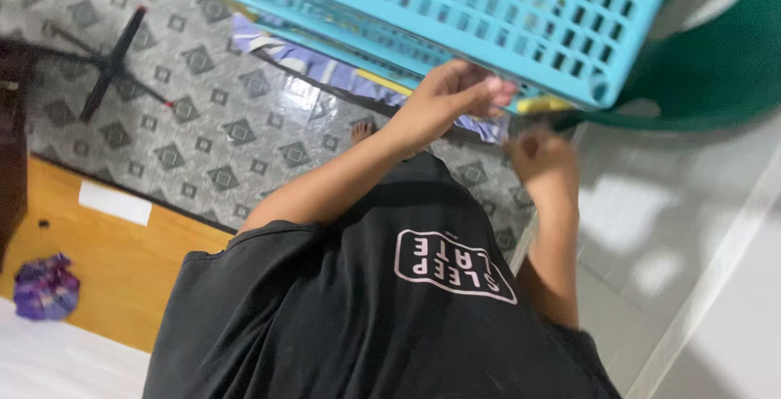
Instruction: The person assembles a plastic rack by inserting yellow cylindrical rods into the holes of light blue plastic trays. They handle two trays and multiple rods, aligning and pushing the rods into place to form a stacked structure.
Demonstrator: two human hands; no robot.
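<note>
Black shirt; hands grip turquoise basket.

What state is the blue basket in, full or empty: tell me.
Cannot tell: of the blue basket only a slotted wall and rim show, not its inside. The left hand touches its rim.

A single head-worn camera is looking steeply down along the person's own chest, close to the black shirt, and is tilting sideways so the patterned floor is running slantwise. Toward the top it is catching the turquoise slatted basket at near range.
</note>
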